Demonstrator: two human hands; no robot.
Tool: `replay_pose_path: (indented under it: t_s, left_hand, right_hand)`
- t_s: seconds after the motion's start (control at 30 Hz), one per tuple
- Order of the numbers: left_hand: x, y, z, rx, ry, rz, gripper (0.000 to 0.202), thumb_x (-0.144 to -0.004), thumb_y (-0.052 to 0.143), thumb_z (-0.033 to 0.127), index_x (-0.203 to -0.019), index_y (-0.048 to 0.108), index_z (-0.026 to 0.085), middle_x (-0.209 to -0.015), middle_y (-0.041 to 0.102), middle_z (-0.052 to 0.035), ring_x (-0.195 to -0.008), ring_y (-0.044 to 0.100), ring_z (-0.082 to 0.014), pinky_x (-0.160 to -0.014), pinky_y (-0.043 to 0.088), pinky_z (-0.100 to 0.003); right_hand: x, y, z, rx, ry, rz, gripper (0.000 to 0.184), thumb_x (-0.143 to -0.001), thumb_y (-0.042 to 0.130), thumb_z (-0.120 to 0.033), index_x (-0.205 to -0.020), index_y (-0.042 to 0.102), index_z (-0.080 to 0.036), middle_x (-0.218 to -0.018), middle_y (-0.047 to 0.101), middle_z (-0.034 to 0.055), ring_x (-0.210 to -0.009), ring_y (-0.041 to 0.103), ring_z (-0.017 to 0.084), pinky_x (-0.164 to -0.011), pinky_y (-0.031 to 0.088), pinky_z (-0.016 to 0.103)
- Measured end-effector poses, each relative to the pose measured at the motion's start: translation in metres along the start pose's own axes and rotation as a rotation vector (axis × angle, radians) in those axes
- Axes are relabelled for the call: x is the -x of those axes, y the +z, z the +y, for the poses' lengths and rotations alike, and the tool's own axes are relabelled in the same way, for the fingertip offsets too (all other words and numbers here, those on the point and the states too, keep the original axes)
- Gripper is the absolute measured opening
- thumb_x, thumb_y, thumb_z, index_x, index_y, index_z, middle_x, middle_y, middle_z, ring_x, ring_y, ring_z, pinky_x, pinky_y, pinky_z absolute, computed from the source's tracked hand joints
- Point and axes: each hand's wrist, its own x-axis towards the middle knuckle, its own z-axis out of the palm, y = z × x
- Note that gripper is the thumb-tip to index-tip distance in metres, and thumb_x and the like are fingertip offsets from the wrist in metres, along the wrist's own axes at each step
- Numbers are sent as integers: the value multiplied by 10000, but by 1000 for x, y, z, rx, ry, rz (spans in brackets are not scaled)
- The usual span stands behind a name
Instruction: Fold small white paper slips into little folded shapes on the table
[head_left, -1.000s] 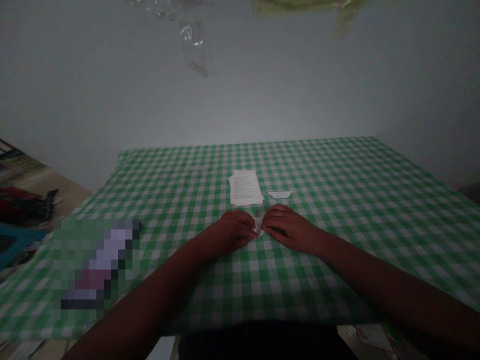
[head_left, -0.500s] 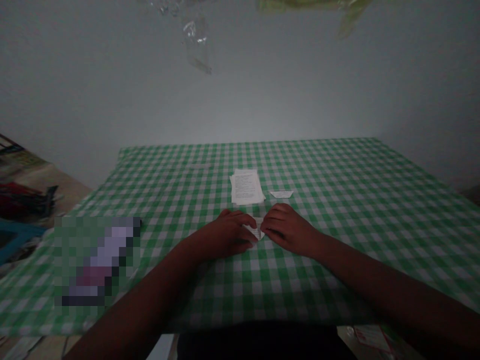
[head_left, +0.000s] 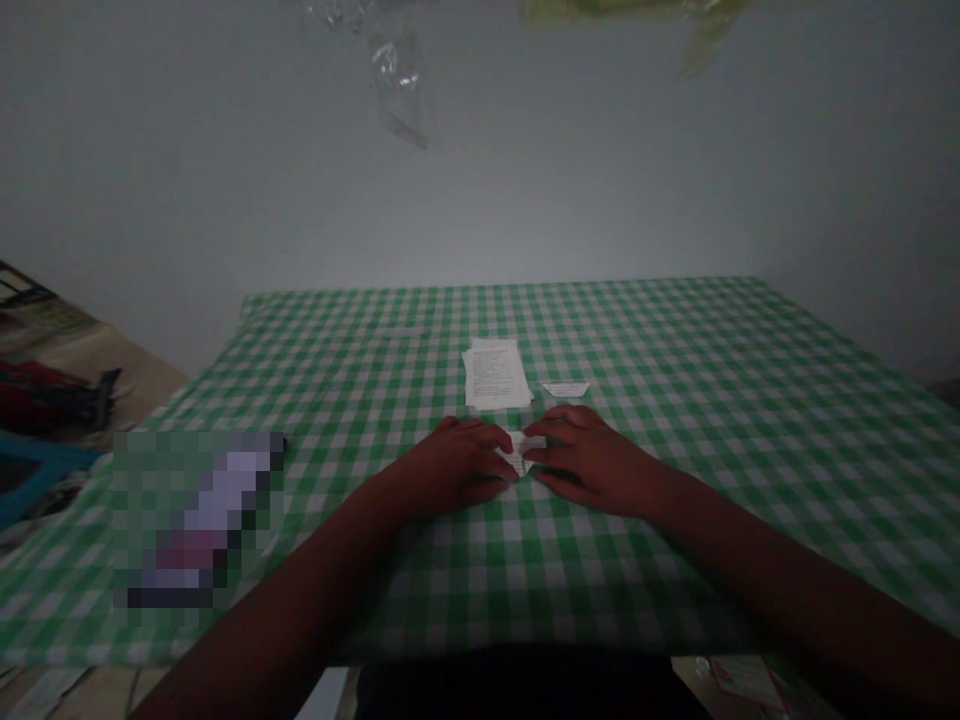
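We have the left hand and right hand with fingers curled, meeting over a small folded paper on the cloth; we can't tell whether they pinch it or just press. It looks light, thin and soft, so we'd take it by an exposed edge. Just beyond lie a printed stack and a white slip on a gingham cloth. Print is unreadable.

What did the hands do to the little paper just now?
The small white paper now shows more between the fingertips. The right hand has spread over its edge, and the left hand has barely moved. The paper stack and white slip stayed put.
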Motion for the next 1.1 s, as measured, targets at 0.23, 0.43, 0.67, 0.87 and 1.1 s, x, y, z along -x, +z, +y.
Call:
replay_pose_path:
  t_s: [0.23,0.43,0.67,0.87,1.1]
  left_hand:
    - [0,1,-3,-13,-23,2,236,-893,633,295,-1117,685,347,-1277,600,7,-1191,538,-219,-1024,339,-413]
    - [2,-3,-1,-32,-17,-20,255,-912,608,313,-1158,667,343,-1298,590,6,-1188,540,-204,-1052,354,-398]
    - [3,-3,0,-14,-5,0,262,-898,634,325,-1156,680,323,-1268,603,-27,-1180,560,-221,-1048,385,-410]
    - [2,-6,2,-11,-2,-29,291,-891,646,305,-1181,671,311,-1273,603,-43,-1183,560,-231,-1039,394,-419]
    - [3,-5,2,-9,9,-28,272,-894,635,274,-1163,674,291,-1272,606,-53,-1216,544,-224,-1046,386,-412]
  right_hand:
    - [2,1,-4,78,88,-98,445,-950,495,-466,-1335,568,-255,-1440,484,98,-1308,390,344,-1047,334,554]
    - [1,3,-9,142,150,-118,462,-954,460,-505,-1357,537,-293,-1502,412,92,-1345,349,380,-1043,305,599]
    - [0,4,-15,169,187,-120,477,-954,452,-500,-1370,520,-277,-1505,408,101,-1328,361,396,-1018,314,613]
    - [-1,6,-14,161,192,-97,464,-950,470,-486,-1363,529,-282,-1496,420,108,-1311,374,407,-992,333,624]
    - [-2,6,-14,143,204,-116,454,-956,470,-472,-1367,524,-288,-1498,419,100,-1313,374,394,-989,347,605]
